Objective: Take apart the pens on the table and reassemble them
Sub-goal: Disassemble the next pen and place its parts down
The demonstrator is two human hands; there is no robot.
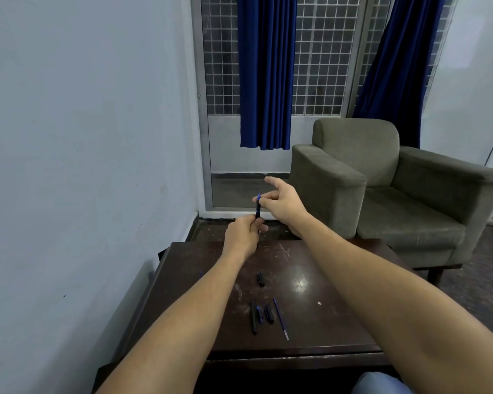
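I hold a black pen barrel [258, 209] upright above the far edge of the dark wooden table [325, 322]. My left hand [244, 236] grips its lower end. My right hand [282, 201] pinches the blue tip at its top with thumb and finger, its other fingers spread. Loose pen parts lie on the table: a black cap [261, 279] near the middle, a long black barrel [253, 317], a short blue-tipped piece [259, 313], another black cap [269, 313] and a thin blue refill [281, 319].
A white wall runs along the table's left side. An olive armchair [387, 189] stands behind the table at the right. A glass door with blue curtains [265, 72] is at the back. A knee in blue cloth [379, 383] shows at the bottom edge.
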